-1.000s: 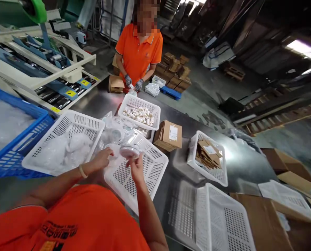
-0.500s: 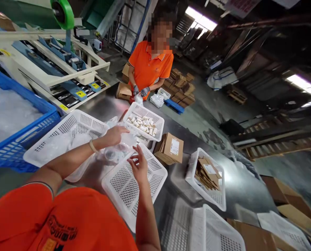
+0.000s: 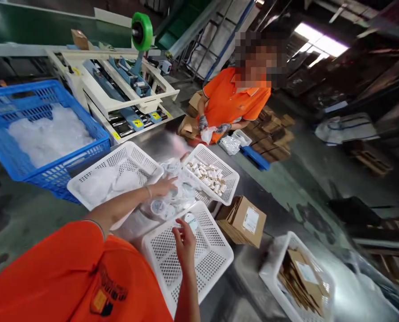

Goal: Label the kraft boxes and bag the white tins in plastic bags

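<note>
Our right hand [image 3: 186,241], half-curled over one white basket [image 3: 216,264], meets one round printed piece [image 3: 190,221]; whether it grips, we cannot tell. Beyond, our left hand [image 3: 163,187], finger extended, grip hidden, partly covers uncountable bagged rounds [image 3: 158,206].

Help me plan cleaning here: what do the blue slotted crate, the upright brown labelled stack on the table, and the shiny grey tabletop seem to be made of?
Blue slotted crate: rigid plastic, probably, with moulded slots and even colour. Brown labelled stack: cardboard, matt, with layered folded edges. Shiny grey tabletop: likely bare metal, perhaps steel, given its blurred reflections.
</note>
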The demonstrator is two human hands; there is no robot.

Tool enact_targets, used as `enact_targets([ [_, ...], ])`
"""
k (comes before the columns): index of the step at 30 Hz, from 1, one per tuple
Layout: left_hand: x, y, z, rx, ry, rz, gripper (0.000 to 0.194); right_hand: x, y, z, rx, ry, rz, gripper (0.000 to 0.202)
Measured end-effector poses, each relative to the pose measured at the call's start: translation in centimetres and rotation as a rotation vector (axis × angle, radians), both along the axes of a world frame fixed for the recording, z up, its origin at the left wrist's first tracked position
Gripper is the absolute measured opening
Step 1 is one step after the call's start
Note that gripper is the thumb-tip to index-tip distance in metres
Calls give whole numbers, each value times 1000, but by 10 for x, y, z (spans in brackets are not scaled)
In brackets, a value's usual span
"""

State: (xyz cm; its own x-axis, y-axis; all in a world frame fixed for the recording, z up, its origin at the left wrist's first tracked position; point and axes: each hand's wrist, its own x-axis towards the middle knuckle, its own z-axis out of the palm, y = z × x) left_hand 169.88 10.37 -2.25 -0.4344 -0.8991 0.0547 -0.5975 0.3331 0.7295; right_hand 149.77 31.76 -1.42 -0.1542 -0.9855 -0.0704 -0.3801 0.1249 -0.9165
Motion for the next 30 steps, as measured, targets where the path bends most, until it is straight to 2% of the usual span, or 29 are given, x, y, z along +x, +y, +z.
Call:
enact_targets([
  [3,48,3,-2,3,31,235,8,-10,5,-6,20,0,-55,47],
  [4,68,4,-3,14,32,339,10,-10,5,-8,25,-4,-69,49],
  [7,122,11,-11,73,71,608,41,-2,0,-10,38,-21,-60,50],
  [10,156,15,-11,128,149,684,47,16,-9,-5,39,-41,37,45],
  [13,169,9,4,131,250,673,33,31,-14,2,21,-72,118,39],
  [16,166,5,29,138,388,635,23,41,-18,4,25,-119,134,36],
  [19,147,14,53,204,568,509,27,48,-27,2,40,-224,72,36],
  [23,104,43,77,311,734,240,39,50,-48,3,-14,-437,-148,68],
  [25,82,54,84,370,780,126,42,45,-54,4,62,-601,-142,72],
  [27,63,60,86,414,812,61,44,37,-53,5,144,-727,-93,65],
  [30,43,62,81,429,833,94,43,24,-40,7,132,-761,-131,49],
])
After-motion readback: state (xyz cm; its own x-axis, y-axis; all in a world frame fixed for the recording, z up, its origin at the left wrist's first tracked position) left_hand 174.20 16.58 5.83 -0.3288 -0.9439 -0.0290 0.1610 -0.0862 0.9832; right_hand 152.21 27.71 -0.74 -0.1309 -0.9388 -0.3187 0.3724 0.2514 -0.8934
